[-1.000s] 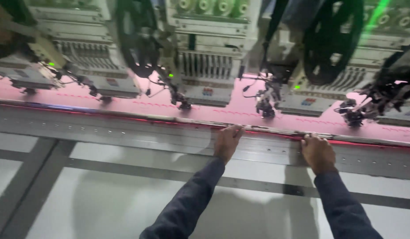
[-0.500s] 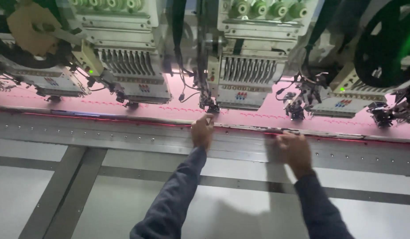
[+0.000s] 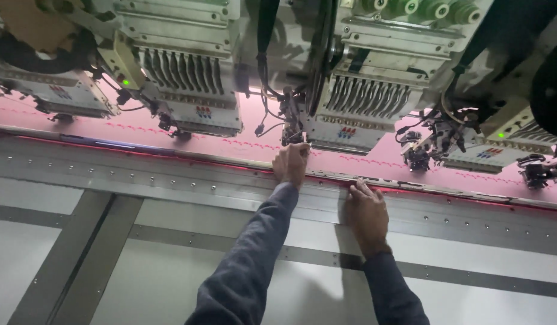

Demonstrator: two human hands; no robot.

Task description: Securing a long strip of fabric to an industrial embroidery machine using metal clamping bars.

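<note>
A long strip of pink fabric (image 3: 242, 129) lies stretched under a row of embroidery machine heads (image 3: 356, 117), with a wavy red stitched line along it. My left hand (image 3: 292, 162) is curled at the fabric's near edge, right below one head, fingers pinched on the edge by the metal frame rail (image 3: 188, 174). My right hand (image 3: 367, 213) rests flat on the rail a little to the right, fingertips touching the clamp strip at the fabric edge. Both arms are in dark blue sleeves.
More machine heads (image 3: 191, 90) hang to the left and right, with needle bars, cables and green lamps (image 3: 126, 82). A grey metal table (image 3: 170, 265) with darker cross bars spreads below the rail.
The view has shifted along the machine row. Both hands slid along the rail with it and are now closer together, the left one curled under a different head.
</note>
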